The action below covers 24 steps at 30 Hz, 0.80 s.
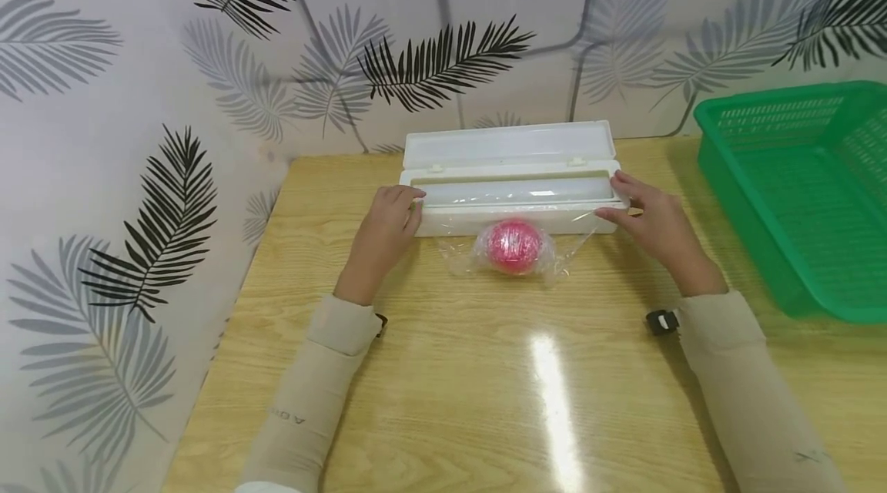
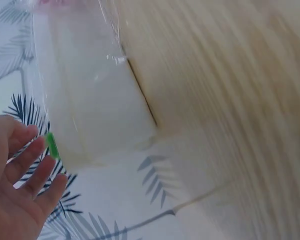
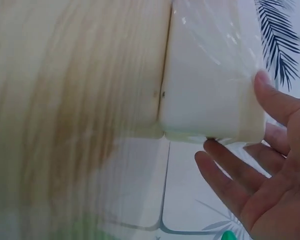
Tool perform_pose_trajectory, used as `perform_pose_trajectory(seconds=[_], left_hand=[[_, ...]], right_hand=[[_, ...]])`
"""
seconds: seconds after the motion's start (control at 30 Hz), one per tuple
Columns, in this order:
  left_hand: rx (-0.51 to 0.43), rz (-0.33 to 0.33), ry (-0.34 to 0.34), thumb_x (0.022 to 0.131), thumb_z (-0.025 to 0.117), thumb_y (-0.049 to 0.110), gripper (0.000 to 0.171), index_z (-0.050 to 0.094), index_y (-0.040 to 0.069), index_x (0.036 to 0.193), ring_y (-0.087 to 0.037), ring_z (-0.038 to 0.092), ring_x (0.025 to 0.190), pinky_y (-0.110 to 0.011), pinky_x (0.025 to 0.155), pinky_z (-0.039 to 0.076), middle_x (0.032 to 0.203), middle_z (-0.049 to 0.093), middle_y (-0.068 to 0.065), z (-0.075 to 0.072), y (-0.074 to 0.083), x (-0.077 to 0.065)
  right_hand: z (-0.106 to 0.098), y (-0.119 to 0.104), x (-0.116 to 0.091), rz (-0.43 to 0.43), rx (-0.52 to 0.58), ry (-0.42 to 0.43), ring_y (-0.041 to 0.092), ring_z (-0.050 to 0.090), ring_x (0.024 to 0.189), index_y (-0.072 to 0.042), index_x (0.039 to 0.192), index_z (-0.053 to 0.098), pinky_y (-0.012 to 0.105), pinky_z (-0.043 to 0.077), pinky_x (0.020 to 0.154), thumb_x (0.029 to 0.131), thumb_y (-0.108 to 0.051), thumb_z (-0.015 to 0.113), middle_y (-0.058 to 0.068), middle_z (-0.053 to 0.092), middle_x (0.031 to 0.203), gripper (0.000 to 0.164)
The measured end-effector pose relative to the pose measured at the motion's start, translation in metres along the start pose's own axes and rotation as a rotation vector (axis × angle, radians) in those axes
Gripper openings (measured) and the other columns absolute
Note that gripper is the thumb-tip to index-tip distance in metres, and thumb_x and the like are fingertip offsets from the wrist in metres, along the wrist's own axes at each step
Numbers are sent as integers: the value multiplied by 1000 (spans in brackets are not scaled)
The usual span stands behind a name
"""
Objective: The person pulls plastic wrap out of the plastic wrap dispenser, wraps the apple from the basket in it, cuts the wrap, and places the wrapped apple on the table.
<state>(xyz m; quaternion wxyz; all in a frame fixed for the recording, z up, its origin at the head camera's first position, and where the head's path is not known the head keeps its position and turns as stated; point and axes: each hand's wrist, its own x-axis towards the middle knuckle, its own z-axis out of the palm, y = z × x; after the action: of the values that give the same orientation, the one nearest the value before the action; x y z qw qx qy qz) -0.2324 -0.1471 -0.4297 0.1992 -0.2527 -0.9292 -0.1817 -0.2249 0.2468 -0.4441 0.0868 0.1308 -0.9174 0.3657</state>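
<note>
A long white cling film dispenser (image 1: 513,217) stands on the table with its lid (image 1: 509,145) raised and a roll of film (image 1: 513,191) inside. Clear film comes over its front edge around a round pink object (image 1: 514,246), whose kind I cannot tell. At the dispenser's left end, my left hand (image 1: 388,219) has loosely bent fingers touching a small green tab (image 2: 52,145). My right hand (image 1: 654,219) holds the opposite end, thumb on the front edge and fingers around the end wall (image 3: 215,136).
A green plastic basket (image 1: 790,246) stands at the right of the wooden table (image 1: 443,393). Behind and to the left hangs a leaf-patterned cloth (image 1: 333,38). Black straps (image 1: 663,322) show at both wrists.
</note>
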Motion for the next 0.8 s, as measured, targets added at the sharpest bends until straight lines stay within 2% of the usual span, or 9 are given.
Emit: perform_pose_trajectory(seconds=[0.1,0.2,0.23,0.3,0.37,0.53,0.8], left_hand=[[72,85,35,88,53,30,31,57,8,110,-25,46,103,-32,84,42,110,55,-6,8,8,5],[128,132,43,83,57,38,36,59,12,108,-23,46,103,-37,88,38,109,55,-2,15,14,10],[147,143,49,81,60,39,36,60,13,106,-22,46,103,-38,88,36,107,56,-1,10,20,11],[140,153,63,80,62,37,32,62,14,102,-20,47,100,-39,86,37,102,58,1,12,22,13],[116,159,74,79,63,32,26,63,14,98,-19,49,96,-36,82,39,98,59,2,13,23,13],[72,176,93,81,62,25,16,64,13,91,-16,52,85,-31,70,42,89,60,2,16,22,13],[50,190,104,82,61,23,12,63,12,87,-15,52,78,-30,69,42,83,59,2,17,20,12]], right_hand=[[-2,-5,-1,-31,-58,-23,38,44,112,-2,126,47,46,44,81,80,-30,64,14,36,136,57],[-1,-10,-1,-102,-89,14,38,39,115,-4,116,57,50,38,88,79,-24,66,18,42,131,43],[0,-12,-1,-125,-92,29,38,38,115,-5,111,61,50,35,90,79,-21,66,18,44,129,37],[0,-16,-1,-160,-97,59,38,38,114,-5,103,65,51,31,93,77,-16,68,18,50,123,28],[1,-20,-1,-180,-101,76,36,40,111,-3,96,66,49,31,92,76,-13,69,17,55,116,22],[2,-24,0,-141,-97,72,33,44,103,-3,88,66,47,32,90,77,-11,68,14,61,99,13],[-1,-23,-3,-96,-49,40,24,47,89,-7,81,66,40,37,79,77,-16,69,6,60,87,10]])
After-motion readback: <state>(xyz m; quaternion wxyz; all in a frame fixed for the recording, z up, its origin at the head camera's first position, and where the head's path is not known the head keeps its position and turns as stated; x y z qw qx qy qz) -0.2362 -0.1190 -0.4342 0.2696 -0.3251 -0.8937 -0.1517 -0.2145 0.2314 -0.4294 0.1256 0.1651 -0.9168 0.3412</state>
